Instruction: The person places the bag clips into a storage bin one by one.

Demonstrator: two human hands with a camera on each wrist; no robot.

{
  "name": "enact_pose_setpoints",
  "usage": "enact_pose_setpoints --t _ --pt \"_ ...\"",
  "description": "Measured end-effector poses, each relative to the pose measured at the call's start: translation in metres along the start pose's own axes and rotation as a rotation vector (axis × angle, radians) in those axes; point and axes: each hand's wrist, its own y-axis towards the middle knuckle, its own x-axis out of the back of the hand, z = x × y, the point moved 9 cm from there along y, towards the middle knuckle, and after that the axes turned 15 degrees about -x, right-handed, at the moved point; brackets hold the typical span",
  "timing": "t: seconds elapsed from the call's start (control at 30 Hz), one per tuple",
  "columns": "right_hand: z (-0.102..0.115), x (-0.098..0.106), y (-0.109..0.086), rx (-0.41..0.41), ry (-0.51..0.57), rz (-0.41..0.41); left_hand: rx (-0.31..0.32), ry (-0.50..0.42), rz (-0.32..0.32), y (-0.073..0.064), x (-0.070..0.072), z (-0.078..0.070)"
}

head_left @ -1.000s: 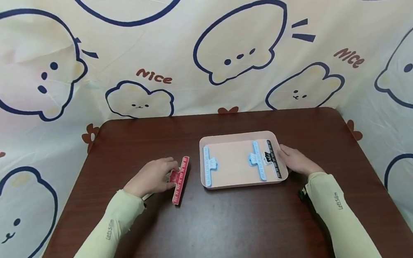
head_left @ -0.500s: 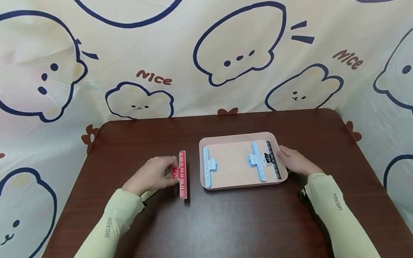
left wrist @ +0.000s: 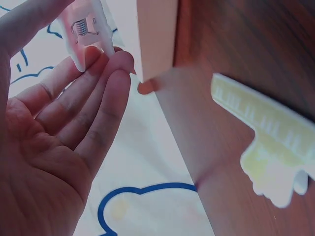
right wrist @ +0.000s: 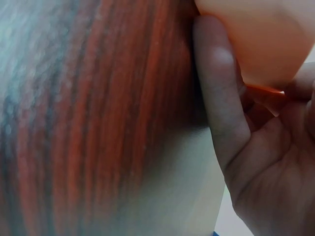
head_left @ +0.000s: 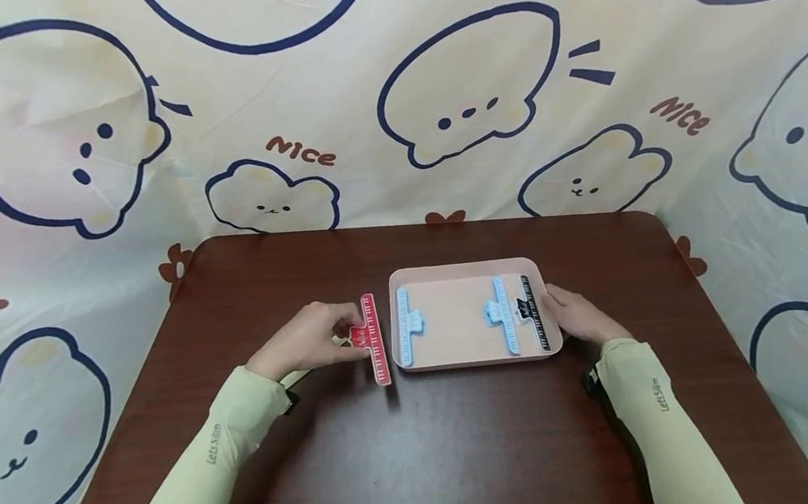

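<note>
My left hand (head_left: pixel 310 340) pinches a red bag clip (head_left: pixel 376 341) by its short handles, just left of the tray and raised over the table. In the left wrist view the clip's spring (left wrist: pixel 81 28) shows between thumb and fingers. A yellow clip (left wrist: pixel 268 140) lies on the table below that hand; in the head view the hand mostly hides it. My right hand (head_left: pixel 586 317) grips the right edge of the pale pink tray (head_left: pixel 451 364). Inside the tray are a blue clip (head_left: pixel 405 326) at the left, another blue clip (head_left: pixel 504 315) and a black clip (head_left: pixel 535 312) at the right.
The dark brown wooden table (head_left: pixel 423 453) has rounded far corners. A white curtain (head_left: pixel 361 110) printed with cartoon outlines hangs behind it and along both sides. The tray's tall side wall (left wrist: pixel 156 34) stands close to the left fingers.
My left hand has carried the red clip right, toward the tray, and turned it from a slant to nearly upright in the head view. The right hand and tray stay in place.
</note>
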Motion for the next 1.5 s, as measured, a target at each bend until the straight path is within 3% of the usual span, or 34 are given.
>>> enact_pose_setpoints --t 0.6,1.03,1.5 --pt "0.001 0.001 0.003 0.023 -0.015 -0.019 -0.041 -0.092 -0.015 0.015 -0.007 -0.017" --pt "0.002 0.001 0.000 0.009 -0.002 -0.003 -0.133 -0.069 -0.065 0.029 -0.004 -0.033" --pt "0.002 0.003 0.000 0.037 -0.028 -0.029 -0.165 -0.062 -0.080 0.046 -0.006 -0.042"
